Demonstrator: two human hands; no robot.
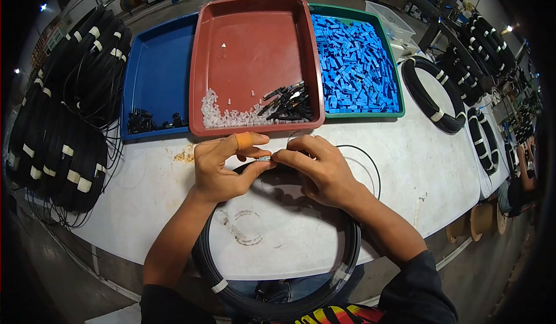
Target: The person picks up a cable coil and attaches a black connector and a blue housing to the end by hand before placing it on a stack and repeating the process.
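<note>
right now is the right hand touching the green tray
Apart. The head view shows it: a strip of white table lies between the right hand and the near rim of the green tray.

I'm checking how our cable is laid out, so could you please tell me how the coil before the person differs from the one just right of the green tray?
The front coil juts past the near edge of the table; the side coil lies flat on top. The front coil passes beneath the left hand and right hand; neither hand is near the side coil. Both are black rings bound with pale bands.
</note>
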